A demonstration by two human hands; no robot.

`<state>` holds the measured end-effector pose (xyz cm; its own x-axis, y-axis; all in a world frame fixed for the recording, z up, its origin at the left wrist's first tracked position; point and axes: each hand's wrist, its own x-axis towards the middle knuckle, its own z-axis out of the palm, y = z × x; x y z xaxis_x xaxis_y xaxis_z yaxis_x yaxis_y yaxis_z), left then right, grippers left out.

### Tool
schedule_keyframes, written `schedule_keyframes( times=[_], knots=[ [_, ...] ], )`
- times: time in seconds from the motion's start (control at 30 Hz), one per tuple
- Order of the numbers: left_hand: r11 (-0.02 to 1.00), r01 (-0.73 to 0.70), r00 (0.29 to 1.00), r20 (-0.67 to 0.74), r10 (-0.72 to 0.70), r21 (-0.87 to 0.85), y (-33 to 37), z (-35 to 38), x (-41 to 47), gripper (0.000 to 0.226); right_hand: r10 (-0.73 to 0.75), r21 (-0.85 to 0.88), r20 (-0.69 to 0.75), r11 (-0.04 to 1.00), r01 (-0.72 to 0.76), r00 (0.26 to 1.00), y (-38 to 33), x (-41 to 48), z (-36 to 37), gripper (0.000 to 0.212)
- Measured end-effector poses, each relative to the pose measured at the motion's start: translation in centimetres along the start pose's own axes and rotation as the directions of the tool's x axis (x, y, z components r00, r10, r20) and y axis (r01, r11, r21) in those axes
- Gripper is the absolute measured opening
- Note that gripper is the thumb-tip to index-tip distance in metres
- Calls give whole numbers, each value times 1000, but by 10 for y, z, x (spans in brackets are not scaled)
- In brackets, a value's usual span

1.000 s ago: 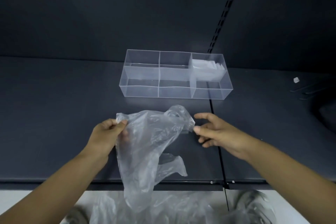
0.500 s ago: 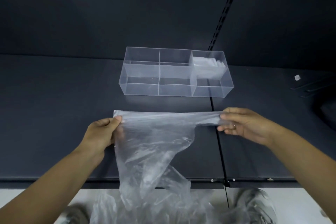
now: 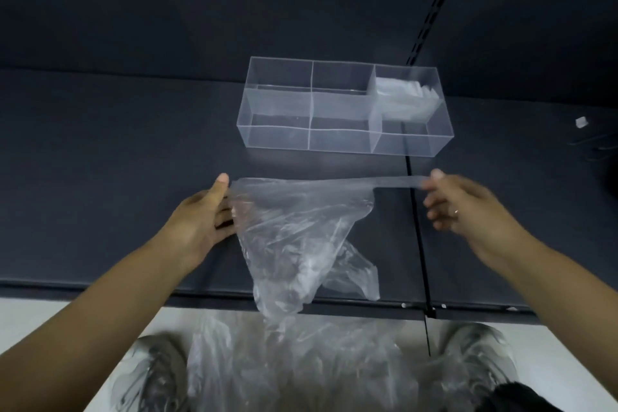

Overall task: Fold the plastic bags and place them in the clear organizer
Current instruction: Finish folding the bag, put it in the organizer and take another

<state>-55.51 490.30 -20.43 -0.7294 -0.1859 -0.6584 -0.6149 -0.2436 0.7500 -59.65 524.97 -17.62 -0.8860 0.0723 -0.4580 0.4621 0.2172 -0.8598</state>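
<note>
While left hand grips bag, fingers half-hidden behind plastic | right hand, blurred, pinches its stretched edge

Left hand: fingers at the grip are partly veiled by the plastic bag. Right hand is motion-blurred. Bag pile below both grips is cropped. White speck right of the right grip: unidentifiable.

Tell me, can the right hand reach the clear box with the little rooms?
Probably yes. The clear organizer sits just beyond the right hand, with only bare shelf between them. But its fingers pinch the stretched plastic bag, so it would carry that along or let go first.
</note>
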Motion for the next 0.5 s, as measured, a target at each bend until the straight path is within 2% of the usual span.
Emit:
schedule_keyframes(
  times=[0.07, 0.17, 0.23, 0.33, 0.4, 0.5],
  knots=[
    [1000, 29, 999, 43, -29, -1, -10, -11, -14, 44, 70, -103, 270, 994, -43, 960, 4, -33, 15, 56],
    [996, 93, 995, 33, -93, 10, -30, -21, -41, 37, 161, -303, 506, 953, -1, 847, 17, -68, 35, 67],
    [983, 167, 981, 92, -174, 80, -43, -19, -58, 46, 200, -355, 546, 935, 9, 814, 23, -75, 45, 62],
    [956, 250, 946, 173, -275, 150, -56, -12, -73, 57, 109, -336, 514, 938, 83, 851, 28, -75, 54, 33],
    [950, 259, 935, 202, -292, 176, -58, -7, -74, 51, 37, -299, 468, 947, 119, 883, 31, -73, 56, 17],
    [955, 234, 928, 252, -276, 182, -59, -4, -73, 28, -2, -252, 460, 959, 133, 888, 34, -70, 55, 12]
  ],
)
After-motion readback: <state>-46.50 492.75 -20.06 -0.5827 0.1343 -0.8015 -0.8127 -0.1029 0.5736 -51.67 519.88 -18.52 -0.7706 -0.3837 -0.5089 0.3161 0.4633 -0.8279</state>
